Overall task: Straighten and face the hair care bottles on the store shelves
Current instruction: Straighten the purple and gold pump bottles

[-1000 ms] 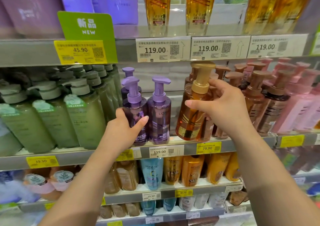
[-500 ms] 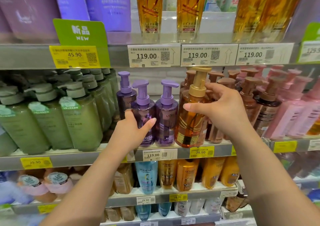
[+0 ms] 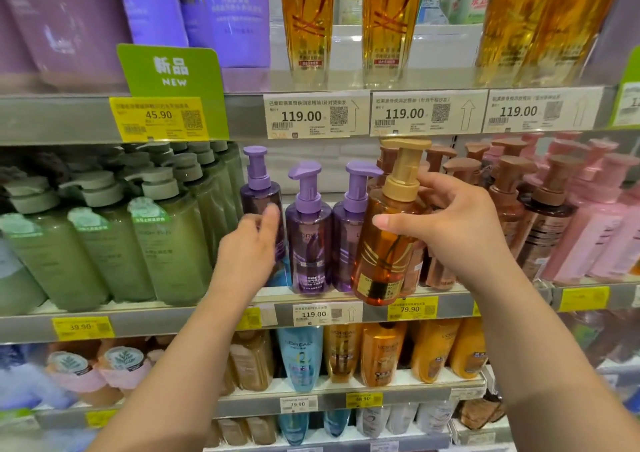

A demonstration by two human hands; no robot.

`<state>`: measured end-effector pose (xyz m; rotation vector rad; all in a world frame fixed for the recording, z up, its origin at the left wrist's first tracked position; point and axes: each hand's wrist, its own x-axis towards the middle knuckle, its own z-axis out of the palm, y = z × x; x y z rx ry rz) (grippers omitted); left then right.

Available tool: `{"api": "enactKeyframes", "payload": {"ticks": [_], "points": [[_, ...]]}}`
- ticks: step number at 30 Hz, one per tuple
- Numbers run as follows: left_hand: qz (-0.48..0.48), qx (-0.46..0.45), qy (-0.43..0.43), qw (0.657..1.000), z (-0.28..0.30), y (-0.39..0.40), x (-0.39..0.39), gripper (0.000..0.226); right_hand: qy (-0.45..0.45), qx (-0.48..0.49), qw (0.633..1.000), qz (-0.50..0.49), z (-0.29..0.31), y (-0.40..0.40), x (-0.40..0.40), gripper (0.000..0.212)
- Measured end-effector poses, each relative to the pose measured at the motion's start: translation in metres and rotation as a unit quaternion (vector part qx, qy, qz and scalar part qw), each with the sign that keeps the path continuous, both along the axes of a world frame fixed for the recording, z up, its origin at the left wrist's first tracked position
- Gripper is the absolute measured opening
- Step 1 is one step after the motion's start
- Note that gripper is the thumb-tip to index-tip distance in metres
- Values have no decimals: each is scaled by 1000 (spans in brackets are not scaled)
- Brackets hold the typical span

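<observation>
Right hand [image 3: 460, 233]: wrapped round the amber pump bottle [image 3: 384, 244], thumb across its front, fingers curled behind its shoulder just under the gold collar.
Amber pump bottle: tilted, gold pump head leaning right, base at the front lip of the middle shelf [image 3: 156, 320] over the yellow 79.90 tag [image 3: 412, 308]; whether the base touches the shelf cannot be told.
Left hand [image 3: 249, 251]: blurred, fingers loosely extended, holding nothing; fingertips lie over the lower body of the rear purple bottle [image 3: 259, 195] (contact not clear).
Purple pump bottles: two stand upright at the shelf front, one [image 3: 308, 240] just right of the left hand, the next [image 3: 348, 237] partly behind the amber bottle; the rear one sits further back, to their left.
Green bottles [image 3: 166, 244]: rows of grey-capped pump bottles filling the left of the middle shelf.
Brown and pink bottles: brown pump bottles [image 3: 502, 206] crowd behind and right of the right hand; pink ones [image 3: 595, 230] beyond them at the far right.
Upper shelf: tall golden bottles [image 3: 306, 26] above three white 119.00 tags [image 3: 315, 116]; lilac packs to the left, behind a green NEW sign [image 3: 171, 71] with a yellow 45.90 tag.
Lower shelf: orange and blue squeeze bottles [image 3: 301, 358], labels facing out.
</observation>
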<state>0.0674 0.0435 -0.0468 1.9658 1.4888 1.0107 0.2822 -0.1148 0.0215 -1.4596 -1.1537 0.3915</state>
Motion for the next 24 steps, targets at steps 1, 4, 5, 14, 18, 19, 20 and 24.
{"api": "enactKeyframes", "payload": {"ticks": [1, 4, 5, 14, 18, 19, 20, 24], "points": [[32, 27, -9, 999, 1, 4, -3, 61, -1, 0, 1000, 2, -1, 0, 0, 68], [69, 14, 57, 996, 7, 14, -1, 58, 3, -9, 1000, 6, -4, 0, 0, 67], [63, -26, 79, 995, 9, 20, 2, 66, 4, -13, 1000, 7, -5, 0, 0, 67], [-7, -94, 98, 991, 8, 54, 12, 58, 32, -19, 999, 8, -11, -10, -6, 56], [-62, -85, 95, 990, 8, 50, 18, 53, 38, -23, 999, 8, -10, -10, -10, 59], [-75, -86, 92, 989, 7, 50, 20, 52, 40, -25, 999, 7, -10, -10, -10, 61], [-88, -89, 87, 988, 7, 49, 21, 53, 40, -26, 999, 6, -10, -11, -11, 62], [-151, -124, 63, 979, 7, 49, 24, 62, 26, -30, 999, 4, -7, -12, -14, 59]]}}
